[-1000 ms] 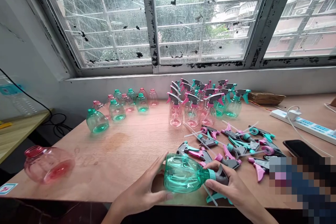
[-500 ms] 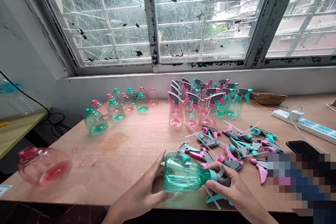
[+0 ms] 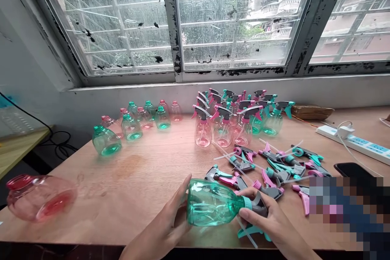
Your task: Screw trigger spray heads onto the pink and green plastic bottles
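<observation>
Near the front edge of the tabletop, a green bottle is held on its side between the two hands, its base toward the left and its neck toward the right. The right hand has its thumb and fingers closed on the turquoise collar of a spray head, which sits against the bottle's neck. The left hand is loosely cupped at the base, fingers parted from the thumb; whether it grips the bottle, I cannot tell. Beneath the right hand, a white straw crosses a turquoise trigger. Just beyond lies a jumble of loose spray heads in pink, turquoise and grey, with a black phone beside it. Farther back, pink and green bottles with spray heads fitted stand in a tight cluster, and open-necked bottles stand to their left. A pink bottle is at the near left, well apart. A white power strip lies at the right, near a brown packet.
</observation>
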`<state>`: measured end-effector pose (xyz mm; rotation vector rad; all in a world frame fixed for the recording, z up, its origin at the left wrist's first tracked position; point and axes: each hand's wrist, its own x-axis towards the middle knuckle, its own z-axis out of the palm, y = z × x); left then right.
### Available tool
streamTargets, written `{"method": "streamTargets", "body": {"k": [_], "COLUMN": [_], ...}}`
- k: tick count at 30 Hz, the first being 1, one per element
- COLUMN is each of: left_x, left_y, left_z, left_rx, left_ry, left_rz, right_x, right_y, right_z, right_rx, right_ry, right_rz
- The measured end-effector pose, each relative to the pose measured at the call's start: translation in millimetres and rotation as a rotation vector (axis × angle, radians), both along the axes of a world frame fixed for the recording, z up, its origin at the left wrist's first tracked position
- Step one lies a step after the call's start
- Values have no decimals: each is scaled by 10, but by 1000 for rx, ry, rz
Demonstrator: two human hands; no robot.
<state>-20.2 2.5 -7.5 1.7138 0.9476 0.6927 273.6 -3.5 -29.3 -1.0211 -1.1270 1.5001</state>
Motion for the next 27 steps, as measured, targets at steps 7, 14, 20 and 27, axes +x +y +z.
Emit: {"method": "streamTargets", "body": {"k": [7,14,20,27], "left_x": [16,19,36,112], "left_y": [2,17,32,-18], "left_z": [-27,31,-45,-60], "left_rx": [-119,-83,-68,-99], "left_ry": [-98,-44,-38,-102], "left_rz": [3,-1,15,100], "right_x": [17,14,26,7], "right_y": [-12,-29,0,11], "right_z": [-24,25,18,-48], "right_rx": [47,7,1,-29], "right_ry": [-72,-51,-21,-40], "right_rz": [-28,3,-3,-10]}}
